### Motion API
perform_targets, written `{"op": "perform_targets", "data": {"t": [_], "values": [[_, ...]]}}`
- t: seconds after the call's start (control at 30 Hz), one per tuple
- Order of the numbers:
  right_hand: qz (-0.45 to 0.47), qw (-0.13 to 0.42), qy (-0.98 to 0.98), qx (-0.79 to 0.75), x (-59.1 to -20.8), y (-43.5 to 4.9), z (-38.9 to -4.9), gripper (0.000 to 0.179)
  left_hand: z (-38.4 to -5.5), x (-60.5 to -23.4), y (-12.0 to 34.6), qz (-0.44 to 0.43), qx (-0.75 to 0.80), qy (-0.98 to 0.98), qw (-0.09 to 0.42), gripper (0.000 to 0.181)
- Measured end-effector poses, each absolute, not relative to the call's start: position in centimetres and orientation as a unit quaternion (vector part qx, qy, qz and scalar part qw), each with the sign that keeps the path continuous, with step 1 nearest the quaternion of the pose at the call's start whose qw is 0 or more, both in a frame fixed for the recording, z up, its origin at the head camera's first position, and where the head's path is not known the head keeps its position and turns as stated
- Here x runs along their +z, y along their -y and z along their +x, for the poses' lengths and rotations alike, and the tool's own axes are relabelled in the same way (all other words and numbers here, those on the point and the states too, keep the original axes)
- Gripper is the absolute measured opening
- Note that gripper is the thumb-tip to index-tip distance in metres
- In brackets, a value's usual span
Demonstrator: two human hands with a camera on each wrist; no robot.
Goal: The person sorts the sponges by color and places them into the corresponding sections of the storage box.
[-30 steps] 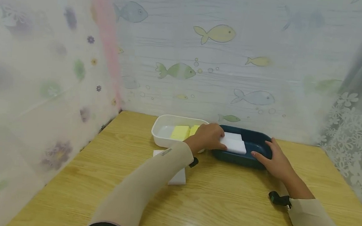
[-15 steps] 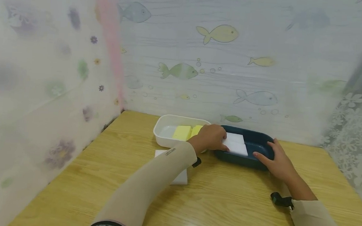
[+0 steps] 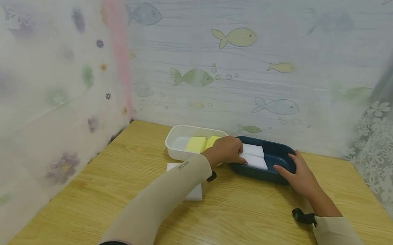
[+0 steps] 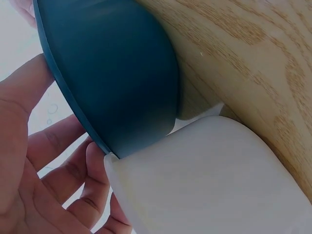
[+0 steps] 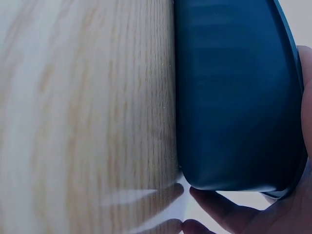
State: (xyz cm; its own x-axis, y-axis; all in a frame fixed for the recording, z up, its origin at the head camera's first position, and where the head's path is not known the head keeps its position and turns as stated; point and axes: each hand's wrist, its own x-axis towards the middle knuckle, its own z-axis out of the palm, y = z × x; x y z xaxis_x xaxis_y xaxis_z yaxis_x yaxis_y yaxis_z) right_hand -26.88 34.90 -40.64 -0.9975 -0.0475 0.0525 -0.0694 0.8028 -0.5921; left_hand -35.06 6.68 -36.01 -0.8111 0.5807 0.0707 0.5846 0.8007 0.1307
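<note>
A dark blue tray (image 3: pixel 275 175) stands at the back of the table with two white sponges side by side inside, a far one (image 3: pixel 254 150) and a near one (image 3: pixel 255 161). My left hand (image 3: pixel 227 148) reaches over the tray's left end and holds the near sponge by its left end, thumb at the front; the fingertips are hidden behind the rim in the left wrist view. My right hand (image 3: pixel 301 177) grips the tray's right end, thumb on the near rim and fingers round the far side. The right wrist view shows its fingers under the tray's corner (image 5: pixel 239 165).
Left of the blue tray, and against it, stands a white tray (image 3: pixel 175 151) with yellow sponges (image 3: pixel 196 143). A flat white piece (image 3: pixel 195 193) lies on the wooden table (image 3: pixel 244 218), partly under my left forearm. Behind hangs a fish-patterned curtain (image 3: pixel 229 102).
The near white sponge has settled slightly lower and toward the front, so a line now shows between the two white sponges. Both hands stay nearly in place.
</note>
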Motion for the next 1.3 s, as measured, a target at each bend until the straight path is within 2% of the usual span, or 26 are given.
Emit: {"op": "perform_targets", "data": {"t": [0.3,0.53,0.87,1.3], "values": [[0.030,0.020,0.950,0.309,-40.8,-34.9,-27.0,0.105,-35.3,-36.3,-6.6,-0.308,-0.075,0.948,0.006,0.043],[0.032,0.022,0.949,0.313,-40.7,-34.8,-27.1,0.105,-35.0,-36.1,-6.5,-0.299,-0.075,0.951,0.006,0.054],[0.036,0.023,0.949,0.311,-40.7,-34.9,-27.0,0.104,-35.0,-35.8,-6.3,-0.311,-0.099,0.945,0.002,0.057],[0.039,0.022,0.950,0.309,-40.7,-35.0,-27.0,0.103,-34.4,-34.3,-3.2,-0.326,-0.147,0.934,-0.005,0.054]]}}
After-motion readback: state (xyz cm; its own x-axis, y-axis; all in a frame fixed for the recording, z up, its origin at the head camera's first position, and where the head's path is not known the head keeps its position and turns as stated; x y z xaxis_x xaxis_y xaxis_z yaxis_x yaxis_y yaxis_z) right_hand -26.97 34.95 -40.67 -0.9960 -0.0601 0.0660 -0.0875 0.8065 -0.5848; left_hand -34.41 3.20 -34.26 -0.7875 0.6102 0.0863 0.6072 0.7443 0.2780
